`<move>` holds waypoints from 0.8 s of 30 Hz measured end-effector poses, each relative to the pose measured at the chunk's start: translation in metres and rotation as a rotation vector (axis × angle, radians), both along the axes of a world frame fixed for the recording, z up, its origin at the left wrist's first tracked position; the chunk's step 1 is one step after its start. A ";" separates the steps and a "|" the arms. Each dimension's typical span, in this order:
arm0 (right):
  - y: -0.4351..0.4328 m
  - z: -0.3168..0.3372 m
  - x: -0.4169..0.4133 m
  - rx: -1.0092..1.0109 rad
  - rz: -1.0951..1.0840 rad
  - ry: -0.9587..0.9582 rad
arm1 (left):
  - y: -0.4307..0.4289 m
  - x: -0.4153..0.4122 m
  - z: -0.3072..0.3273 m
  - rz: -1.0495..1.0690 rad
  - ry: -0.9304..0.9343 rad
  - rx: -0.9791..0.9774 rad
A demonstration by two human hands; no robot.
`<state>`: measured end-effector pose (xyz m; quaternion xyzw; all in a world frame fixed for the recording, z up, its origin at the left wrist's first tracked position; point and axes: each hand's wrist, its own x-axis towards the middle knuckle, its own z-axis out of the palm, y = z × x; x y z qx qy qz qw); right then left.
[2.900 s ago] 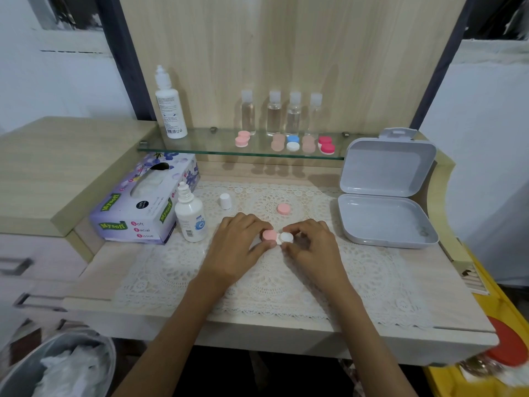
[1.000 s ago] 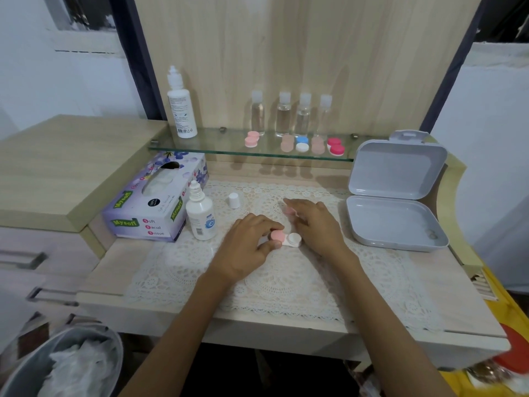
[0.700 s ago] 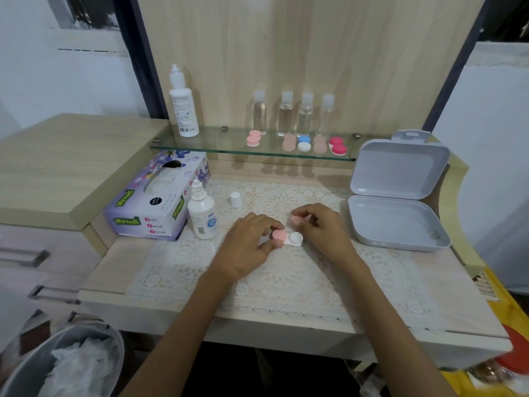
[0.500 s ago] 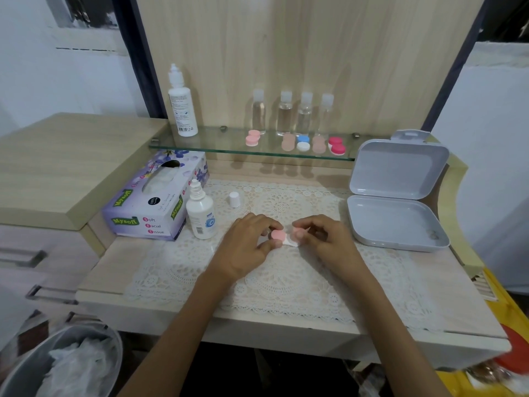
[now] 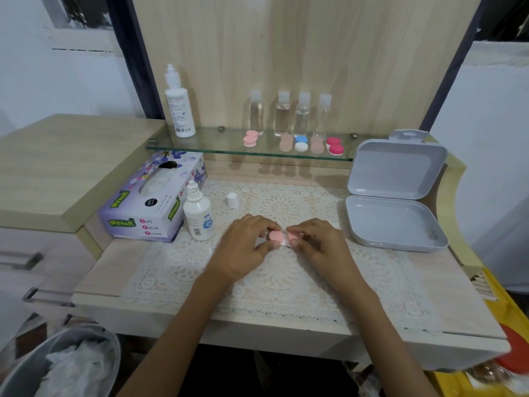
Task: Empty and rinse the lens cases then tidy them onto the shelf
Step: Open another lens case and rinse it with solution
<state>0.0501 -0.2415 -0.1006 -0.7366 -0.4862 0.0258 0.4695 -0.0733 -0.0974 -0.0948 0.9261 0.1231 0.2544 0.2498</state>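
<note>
Two hands share one lens case [image 5: 276,236].
It lies left to right: left hand [image 5: 243,249] pinches the capped end, right hand [image 5: 325,249] pinches a pink cap [image 5: 292,237] over the other.

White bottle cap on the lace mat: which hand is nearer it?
Left. The left hand is just in front of the white bottle cap; the right hand is farther right, nearer the open white box. Both hold the pink lens case.
</note>
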 end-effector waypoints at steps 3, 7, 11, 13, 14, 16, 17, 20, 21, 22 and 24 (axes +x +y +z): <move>0.000 -0.001 -0.001 -0.049 -0.004 -0.108 | 0.000 -0.001 0.000 -0.003 -0.001 0.001; 0.000 0.000 -0.003 -0.081 -0.028 -0.170 | 0.000 0.000 0.000 0.000 -0.002 0.002; 0.001 0.003 -0.005 -0.098 -0.093 -0.204 | 0.001 0.000 -0.002 0.003 -0.005 -0.006; 0.002 0.004 -0.007 -0.111 -0.109 -0.189 | 0.001 0.001 -0.002 0.004 -0.006 -0.005; 0.002 0.004 -0.009 -0.112 -0.112 -0.181 | 0.001 0.001 -0.002 0.005 -0.006 -0.005; 0.001 0.003 -0.010 -0.104 -0.107 -0.179 | 0.001 0.001 -0.002 0.005 -0.008 -0.011; 0.001 0.003 -0.010 -0.099 -0.103 -0.188 | 0.001 0.001 -0.002 0.006 -0.008 -0.014; 0.001 0.000 -0.009 -0.094 -0.096 -0.204 | 0.001 0.000 -0.002 0.007 -0.009 -0.011; 0.000 0.000 -0.009 -0.100 -0.096 -0.201 | 0.001 0.000 -0.002 0.008 -0.007 -0.009; 0.001 0.000 -0.008 -0.109 -0.096 -0.197 | 0.001 0.000 -0.002 0.009 -0.006 -0.011; 0.001 0.000 -0.008 -0.121 -0.100 -0.191 | 0.001 0.000 -0.002 0.009 -0.006 -0.018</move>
